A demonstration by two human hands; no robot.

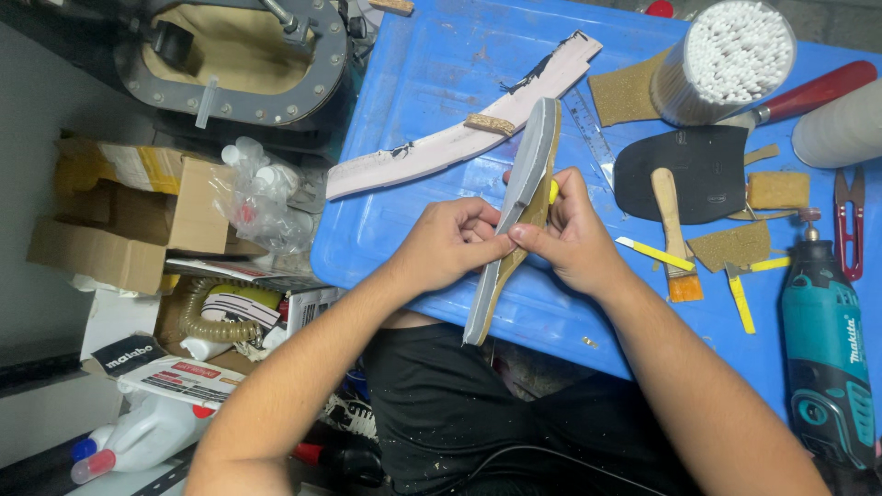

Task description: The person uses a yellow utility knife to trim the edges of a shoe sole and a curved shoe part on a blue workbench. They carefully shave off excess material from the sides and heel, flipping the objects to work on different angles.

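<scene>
A grey-and-tan sole [514, 220] was held on edge over the near edge of the blue lid [432, 83], between both hands. The left hand [446, 243] was closed on its left face, fingertips pressed to the grey side. The right hand [574, 234] was pinched on the right face, with a yellow tool [554, 191] tucked behind the fingers. To the right lay a brush [675, 234], a black heel piece [707, 170] and a teal rotary tool [822, 349]; farther off lay a pink strip [459, 138].
</scene>
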